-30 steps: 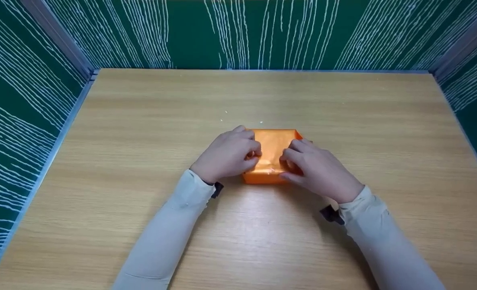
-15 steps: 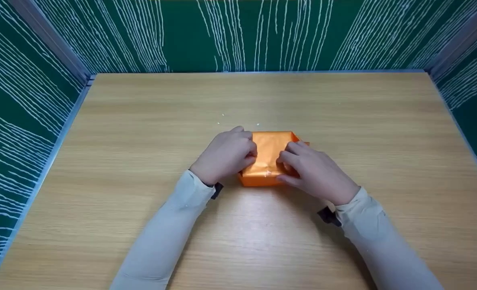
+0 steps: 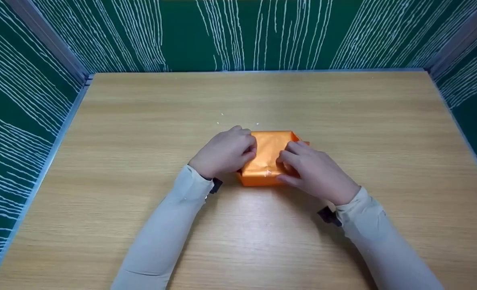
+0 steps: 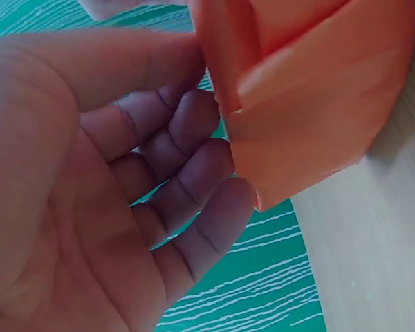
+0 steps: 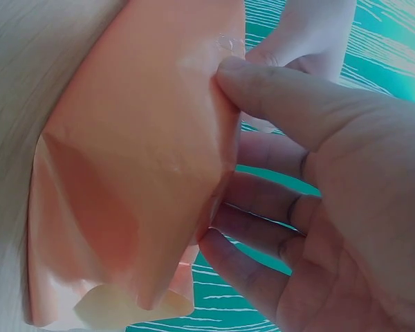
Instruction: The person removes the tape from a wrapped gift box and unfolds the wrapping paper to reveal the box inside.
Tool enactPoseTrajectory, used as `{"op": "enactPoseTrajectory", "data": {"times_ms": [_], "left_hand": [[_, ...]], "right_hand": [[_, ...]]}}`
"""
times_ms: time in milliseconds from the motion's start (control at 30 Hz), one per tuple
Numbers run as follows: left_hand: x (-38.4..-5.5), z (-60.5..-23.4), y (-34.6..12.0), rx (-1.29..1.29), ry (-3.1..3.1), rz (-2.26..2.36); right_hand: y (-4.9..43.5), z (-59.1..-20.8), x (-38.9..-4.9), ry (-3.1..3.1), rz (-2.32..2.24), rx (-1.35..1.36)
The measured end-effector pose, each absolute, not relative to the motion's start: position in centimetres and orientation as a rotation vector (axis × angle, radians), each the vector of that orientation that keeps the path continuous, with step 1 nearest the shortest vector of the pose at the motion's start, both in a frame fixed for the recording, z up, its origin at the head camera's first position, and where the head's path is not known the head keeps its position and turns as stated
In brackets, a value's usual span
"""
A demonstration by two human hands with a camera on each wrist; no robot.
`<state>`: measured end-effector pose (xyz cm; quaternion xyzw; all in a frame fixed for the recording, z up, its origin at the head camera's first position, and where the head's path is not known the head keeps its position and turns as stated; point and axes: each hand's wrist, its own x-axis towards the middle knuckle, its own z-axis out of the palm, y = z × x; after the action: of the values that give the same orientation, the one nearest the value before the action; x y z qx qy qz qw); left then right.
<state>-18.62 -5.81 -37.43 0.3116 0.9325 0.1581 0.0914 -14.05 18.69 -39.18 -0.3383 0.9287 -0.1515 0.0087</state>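
A box-shaped package in shiny orange wrapping paper (image 3: 268, 150) lies on the table before me. My left hand (image 3: 227, 151) holds its left end, fingers curled against the top edge and thumb at the folded side. In the left wrist view, creased flaps (image 4: 297, 138) cover that end. My right hand (image 3: 318, 171) grips the right part, with the thumb on the front side and fingers bent over the top. The right wrist view shows loose paper (image 5: 90, 214) sticking out at the right end. A small shiny patch (image 5: 228, 43), perhaps clear tape, sits near the right thumb. The package's contents are hidden.
The wooden table (image 3: 141, 112) has a few tiny white scraps (image 3: 257, 123) beyond the package. Green walls (image 3: 186, 36) with white streaks border its back and sides. A dark strap device (image 3: 329, 216) sits at the right wrist.
The package and both hands appear slightly further left and lower, as the whole view also shifted. The left fingers have curled a little more at the left edge. The right hand keeps its grip.
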Motion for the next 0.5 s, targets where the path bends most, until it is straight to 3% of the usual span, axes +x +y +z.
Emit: {"op": "enactPoseTrajectory", "data": {"times_ms": [500], "left_hand": [[-17.62, -38.34, -5.83, 1.038, 2.869, 0.513]], "right_hand": [[18.68, -39.33, -14.01, 2.92, -0.491, -1.053]]}}
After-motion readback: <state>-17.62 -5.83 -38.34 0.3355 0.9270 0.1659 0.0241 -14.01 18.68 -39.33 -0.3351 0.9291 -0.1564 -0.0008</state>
